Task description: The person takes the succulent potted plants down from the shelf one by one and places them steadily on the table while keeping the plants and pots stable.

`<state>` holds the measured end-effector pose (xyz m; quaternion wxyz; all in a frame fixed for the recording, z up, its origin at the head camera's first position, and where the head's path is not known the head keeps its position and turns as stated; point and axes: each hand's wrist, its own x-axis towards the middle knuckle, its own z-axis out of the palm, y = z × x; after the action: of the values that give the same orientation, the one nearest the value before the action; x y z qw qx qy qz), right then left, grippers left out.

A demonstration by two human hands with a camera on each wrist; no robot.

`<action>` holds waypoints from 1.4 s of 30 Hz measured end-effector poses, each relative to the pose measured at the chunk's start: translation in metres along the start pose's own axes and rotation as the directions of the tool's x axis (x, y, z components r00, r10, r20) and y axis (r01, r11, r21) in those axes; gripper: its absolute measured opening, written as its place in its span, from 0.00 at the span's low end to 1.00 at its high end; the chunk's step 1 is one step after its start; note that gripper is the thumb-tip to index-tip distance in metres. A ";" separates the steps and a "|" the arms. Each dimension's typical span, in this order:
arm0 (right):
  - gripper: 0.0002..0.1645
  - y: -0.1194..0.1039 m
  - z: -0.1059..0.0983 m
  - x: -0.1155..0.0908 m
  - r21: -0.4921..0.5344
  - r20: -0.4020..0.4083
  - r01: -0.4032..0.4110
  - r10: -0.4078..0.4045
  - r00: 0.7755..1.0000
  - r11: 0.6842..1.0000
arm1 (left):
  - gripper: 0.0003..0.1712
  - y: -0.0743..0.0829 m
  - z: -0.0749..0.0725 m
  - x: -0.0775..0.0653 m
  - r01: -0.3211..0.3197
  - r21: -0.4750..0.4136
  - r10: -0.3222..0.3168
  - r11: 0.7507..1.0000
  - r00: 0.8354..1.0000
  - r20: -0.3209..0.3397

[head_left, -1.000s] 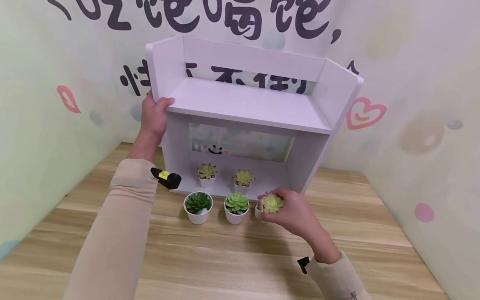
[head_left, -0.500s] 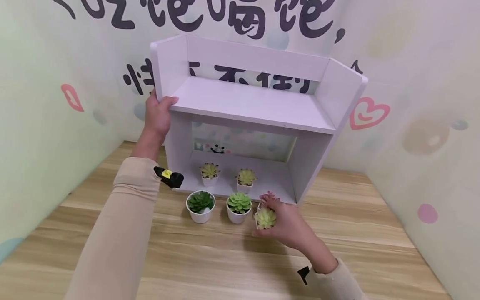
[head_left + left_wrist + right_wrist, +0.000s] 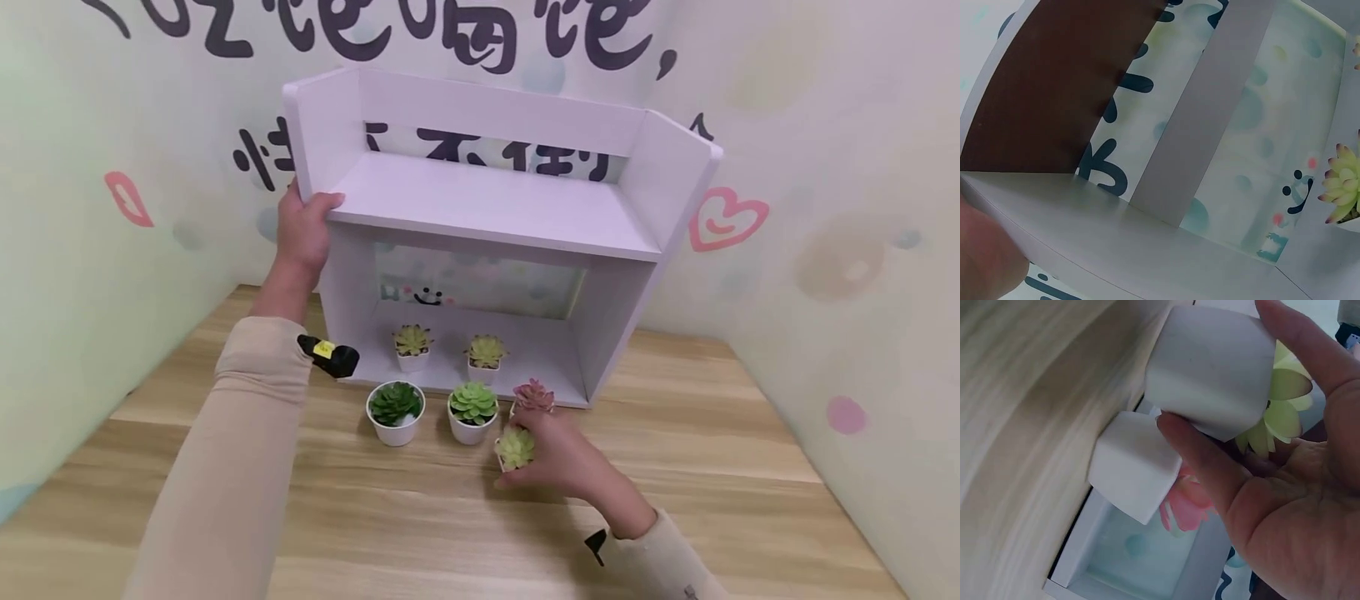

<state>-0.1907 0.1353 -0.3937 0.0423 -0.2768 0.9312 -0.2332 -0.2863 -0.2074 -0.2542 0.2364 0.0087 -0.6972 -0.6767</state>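
Observation:
My left hand (image 3: pixel 303 233) grips the left side panel of a white two-tier shelf (image 3: pixel 495 229), its thumb over the middle board's front edge. In my right hand (image 3: pixel 558 454) is a pale green potted succulent (image 3: pixel 515 448), its white square pot (image 3: pixel 1210 369) pinched between thumb and fingers. Just behind it a pink potted succulent (image 3: pixel 534 395) stands in front of the shelf, partly hidden by my fingers. To the left are a bright green potted succulent (image 3: pixel 472 408) and a dark green potted succulent (image 3: pixel 396 410), both in round white pots.
On the shelf's lower board stand two yellow-green potted succulents, one on the left (image 3: pixel 412 343) and one near the middle (image 3: pixel 484 354). The wooden table (image 3: pixel 390 533) reaches toward me. Behind the shelf is a wall (image 3: pixel 817 167) with black lettering.
My right hand has moved toward me and a little left with the pale green succulent, uncovering the pink one behind it. The left hand keeps its grip on the shelf.

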 end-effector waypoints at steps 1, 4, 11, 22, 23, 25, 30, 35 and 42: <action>0.37 0.000 0.002 0.002 -0.011 0.006 0.006 -0.006 1.000 1.000 | 0.37 0.000 -0.003 -0.001 0.003 -0.003 -0.003 1.000 1.000 -0.005; 0.37 -0.002 0.006 0.005 -0.025 0.025 0.002 -0.002 1.000 1.000 | 0.37 -0.003 -0.010 -0.004 -0.005 -0.017 0.005 1.000 1.000 -0.018; 0.38 -0.003 0.009 0.004 -0.028 0.035 -0.063 0.064 0.997 0.998 | 0.36 -0.007 -0.010 -0.002 -0.027 -0.033 0.026 0.999 0.999 -0.023; 0.36 -0.008 0.009 0.003 -0.012 0.042 -0.157 0.157 0.987 0.988 | 0.35 -0.003 -0.004 0.000 -0.036 -0.027 0.036 0.999 0.999 -0.012; 0.35 -0.008 0.009 0.003 -0.012 0.036 -0.158 0.159 0.987 0.987 | 0.35 -0.003 -0.004 0.000 -0.037 -0.026 0.037 0.999 0.999 -0.013; 0.33 -0.009 0.010 0.003 -0.010 0.021 -0.151 0.151 0.988 0.989 | 0.34 -0.002 -0.003 0.000 -0.047 -0.013 0.047 0.999 0.999 -0.017; 0.33 -0.010 0.007 0.005 -0.031 -0.018 -0.134 0.133 0.991 0.991 | 0.32 -0.003 0.000 0.003 -0.110 0.019 0.111 0.994 0.990 -0.084; 0.38 -0.013 0.002 0.003 -0.053 -0.019 -0.174 0.173 0.985 0.983 | 0.29 -0.008 0.007 0.006 -0.150 0.062 0.159 0.987 0.969 -0.187; 0.37 -0.015 -0.012 -0.005 -0.091 -0.079 -0.149 0.142 0.987 0.985 | 0.28 -0.014 0.015 0.008 -0.168 0.052 0.176 0.984 0.956 -0.234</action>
<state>-0.1817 0.1313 -0.3764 0.0121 -0.2012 0.9601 -0.1941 -0.3032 -0.1973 -0.2647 0.3760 0.0328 -0.6724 -0.6367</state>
